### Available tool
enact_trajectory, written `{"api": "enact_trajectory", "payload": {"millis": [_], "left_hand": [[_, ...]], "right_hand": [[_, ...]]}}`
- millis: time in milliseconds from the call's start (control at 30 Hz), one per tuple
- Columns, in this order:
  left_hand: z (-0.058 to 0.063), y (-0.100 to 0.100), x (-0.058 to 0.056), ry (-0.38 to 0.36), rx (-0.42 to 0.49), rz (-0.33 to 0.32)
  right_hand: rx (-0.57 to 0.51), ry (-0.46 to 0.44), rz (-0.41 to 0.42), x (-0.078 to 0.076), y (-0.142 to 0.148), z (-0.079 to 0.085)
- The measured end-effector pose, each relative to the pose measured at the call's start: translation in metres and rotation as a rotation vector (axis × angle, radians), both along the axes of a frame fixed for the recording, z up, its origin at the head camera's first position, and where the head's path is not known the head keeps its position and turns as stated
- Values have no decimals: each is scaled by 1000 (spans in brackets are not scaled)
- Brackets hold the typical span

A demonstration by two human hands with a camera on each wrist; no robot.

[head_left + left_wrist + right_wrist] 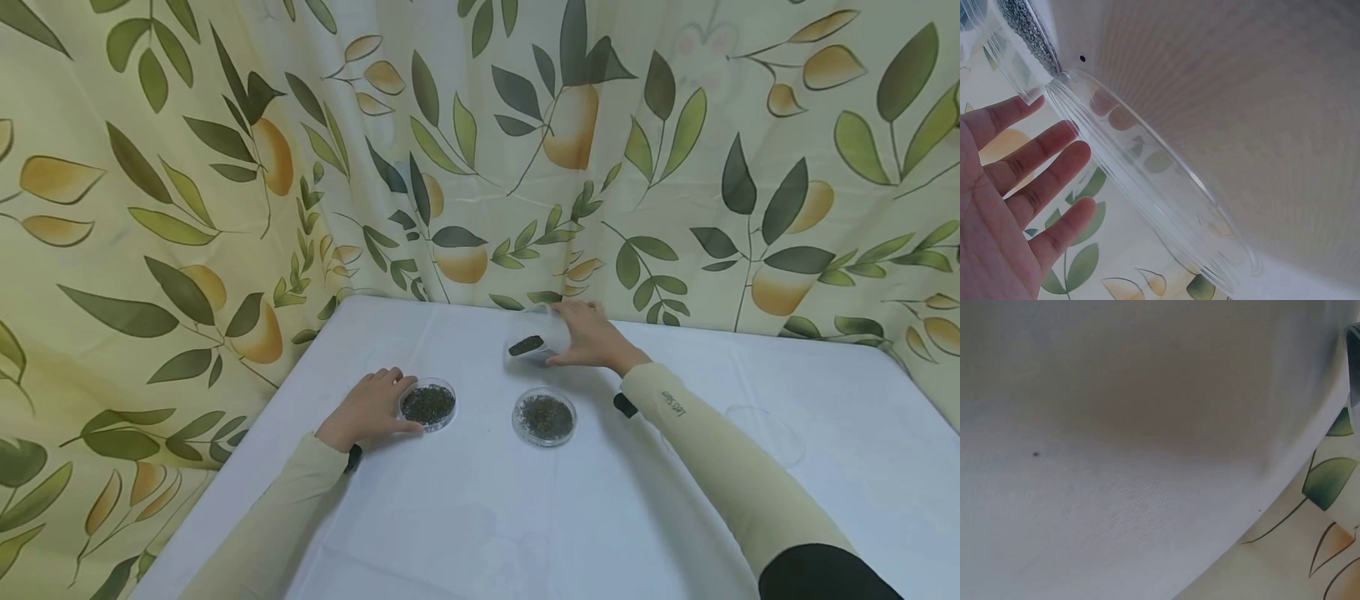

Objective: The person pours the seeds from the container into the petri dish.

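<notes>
Dark granules fill two clear round dishes on the white table: a left dish (428,404) and a right dish (544,417). My left hand (372,408) is at the left dish, thumb at its near side and fingers by its far rim. In the left wrist view the fingers (1054,169) are straight and spread beside a clear round rim (1147,175); the thumb is hidden there. Beyond the right dish, my right hand (596,337) grips a clear cup (529,337) tipped on its side, with dark granules low inside it.
A faint clear round lid or dish (765,435) lies beside my right forearm. Behind the white table (450,517) hangs a leaf-and-fruit patterned curtain (480,167). A few dark specks (1036,454) dot the cloth.
</notes>
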State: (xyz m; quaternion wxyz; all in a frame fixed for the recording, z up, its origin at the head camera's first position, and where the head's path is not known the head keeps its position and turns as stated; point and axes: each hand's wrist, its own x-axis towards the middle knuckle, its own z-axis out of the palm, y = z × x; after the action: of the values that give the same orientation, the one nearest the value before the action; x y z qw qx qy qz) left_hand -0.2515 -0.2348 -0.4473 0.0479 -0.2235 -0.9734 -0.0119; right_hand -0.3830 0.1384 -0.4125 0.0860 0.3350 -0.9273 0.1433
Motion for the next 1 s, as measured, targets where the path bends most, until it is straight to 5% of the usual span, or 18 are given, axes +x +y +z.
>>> {"api": "enact_trajectory", "payload": {"millis": [500,1000], "left_hand": [[1,1,0,-3,-6,5],[2,1,0,-14,-5,6]], "right_hand": [[-15,-50,-57,1,10,1],[-124,-244,-154,-1,22,-5]]}}
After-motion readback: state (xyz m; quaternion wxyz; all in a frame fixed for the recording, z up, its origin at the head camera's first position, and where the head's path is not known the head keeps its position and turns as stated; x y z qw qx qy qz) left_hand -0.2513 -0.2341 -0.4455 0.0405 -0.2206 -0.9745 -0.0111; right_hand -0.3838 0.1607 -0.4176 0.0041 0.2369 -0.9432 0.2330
